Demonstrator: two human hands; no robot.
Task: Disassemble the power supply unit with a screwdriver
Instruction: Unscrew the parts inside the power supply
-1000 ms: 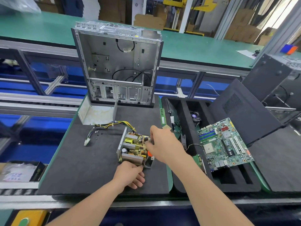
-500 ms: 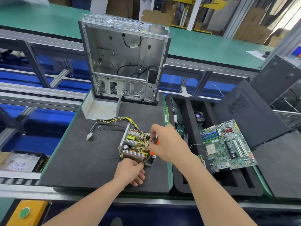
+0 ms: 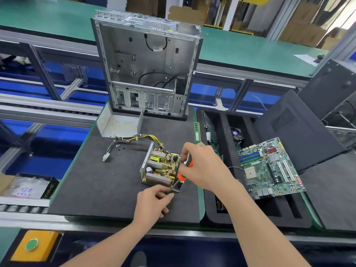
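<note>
Power supply unit [image 3: 160, 167], cover off, board bare, on black foam mat [image 3: 86, 185] near its right edge | right hand [image 3: 202, 166] wrapped round orange-black screwdriver [image 3: 187, 163], shaft down at near-right corner | left hand [image 3: 154, 203] pinching that corner | bare mat left of unit | box [image 3: 49, 189] far left, lettered "RIME"

Open-topped power supply unit [image 3: 159, 168] lies flat at frame centre; orange-and-black screwdriver [image 3: 182, 177] tilts down into its lower-right corner.

Bare mat [image 3: 92, 185] lies left of the power supply [image 3: 159, 168]; computer case [image 3: 146, 64] blocks behind.
</note>
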